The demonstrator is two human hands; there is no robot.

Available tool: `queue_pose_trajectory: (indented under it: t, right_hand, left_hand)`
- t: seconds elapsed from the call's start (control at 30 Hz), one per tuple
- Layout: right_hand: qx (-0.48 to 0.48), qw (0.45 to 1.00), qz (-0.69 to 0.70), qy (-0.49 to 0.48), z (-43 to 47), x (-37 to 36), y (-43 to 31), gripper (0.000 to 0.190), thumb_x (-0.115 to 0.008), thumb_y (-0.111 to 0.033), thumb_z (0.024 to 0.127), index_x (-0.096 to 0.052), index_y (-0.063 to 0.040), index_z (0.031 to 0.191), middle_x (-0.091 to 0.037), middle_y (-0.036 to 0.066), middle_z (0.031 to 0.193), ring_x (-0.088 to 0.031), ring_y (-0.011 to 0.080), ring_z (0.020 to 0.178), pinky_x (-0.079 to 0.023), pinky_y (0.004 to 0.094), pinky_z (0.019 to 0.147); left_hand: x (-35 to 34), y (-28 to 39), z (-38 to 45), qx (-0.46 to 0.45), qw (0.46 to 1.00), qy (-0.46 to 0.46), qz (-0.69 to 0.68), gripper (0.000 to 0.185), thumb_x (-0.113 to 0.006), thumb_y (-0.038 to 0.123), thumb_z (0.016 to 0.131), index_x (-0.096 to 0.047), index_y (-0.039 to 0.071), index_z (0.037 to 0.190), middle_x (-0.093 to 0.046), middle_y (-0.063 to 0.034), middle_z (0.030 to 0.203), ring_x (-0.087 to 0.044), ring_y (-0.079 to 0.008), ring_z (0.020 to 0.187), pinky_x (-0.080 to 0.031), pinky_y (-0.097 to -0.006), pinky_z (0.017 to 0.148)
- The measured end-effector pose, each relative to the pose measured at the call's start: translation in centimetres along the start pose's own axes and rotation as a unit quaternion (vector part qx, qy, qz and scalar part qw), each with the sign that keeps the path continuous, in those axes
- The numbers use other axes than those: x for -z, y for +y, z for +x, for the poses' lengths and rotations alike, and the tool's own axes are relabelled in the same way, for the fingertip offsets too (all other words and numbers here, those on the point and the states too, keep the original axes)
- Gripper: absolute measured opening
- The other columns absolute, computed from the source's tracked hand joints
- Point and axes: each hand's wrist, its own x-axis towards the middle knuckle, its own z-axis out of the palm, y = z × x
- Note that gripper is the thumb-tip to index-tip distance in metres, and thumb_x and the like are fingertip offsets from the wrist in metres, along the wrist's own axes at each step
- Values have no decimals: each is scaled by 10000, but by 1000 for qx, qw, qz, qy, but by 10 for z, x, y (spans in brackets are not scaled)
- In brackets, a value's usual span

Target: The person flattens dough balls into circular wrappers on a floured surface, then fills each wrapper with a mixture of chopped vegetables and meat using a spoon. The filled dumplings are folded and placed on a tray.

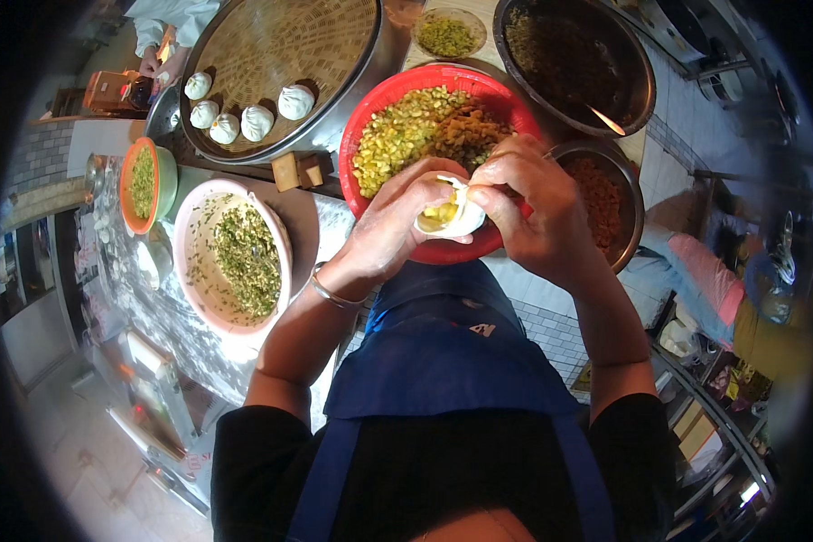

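My left hand (400, 220) cups a dough wrapper (467, 218) with yellow-green chopped filling (439, 211) inside. The fingers of my right hand (532, 203) pinch the wrapper's upper edge, where folds of dough stand up. The bun's top is open towards me. Both hands are above the near side of a red plastic basin (440, 253), which holds chopped pale-green vegetable (400, 135) and a brown-orange mixture (471, 132). Part of the basin's content is hidden behind my hands.
A round woven steamer tray (271, 54) carries several pleated buns (256, 122). Left stand a pink basin (184, 271) of chopped greens and an orange-rimmed bowl (126, 196). Right are a large metal bowl (569, 61) and a smaller one (633, 230) with orange filling. Another person's hands (159, 64) work at upper left.
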Motion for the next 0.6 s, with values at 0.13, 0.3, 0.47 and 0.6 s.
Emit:
queue_pose_trajectory:
  t: [0.13, 0.3, 0.47, 0.6]
  right_hand:
    - [13, 997, -58, -49, -4, 1, -7, 112, -650, -17, 746, -596, 3, 841, -579, 112, 806, -556, 291, 781, -463, 364, 706]
    - [64, 987, -136, -58, -10, 3, -2, 102, -628, -52, 775, -588, 2, 851, -560, 157, 868, -547, 331, 893, -453, 412, 786]
    - [74, 990, -118, -20, -7, 6, 1, 98, -605, -42, 788, -594, 19, 864, -557, 149, 852, -540, 313, 858, -453, 407, 788]
    - [82, 988, -122, -55, -7, 7, 7, 114, -608, -46, 789, -604, 18, 884, -562, 144, 853, -541, 302, 853, -454, 404, 780]
  left_hand:
    - [4, -8, 2, 31, 997, 67, -26, 419, -489, 269, 897, -457, 5, 1221, -559, -118, 1108, -576, -219, 1034, -492, -395, 893]
    - [-9, 4, -1, 36, 996, -19, -76, 428, -493, 265, 883, -456, 2, 1220, -558, -108, 1098, -564, -213, 1046, -468, -376, 915]
    - [-7, -1, 2, -3, 999, 12, 39, 392, -500, 232, 878, -480, -1, 1192, -560, -92, 1076, -549, -175, 1021, -446, -315, 904]
    - [-3, -6, 5, -24, 987, 16, 159, 342, -485, 185, 883, -498, -8, 1165, -556, -75, 1055, -520, -138, 999, -407, -262, 890]
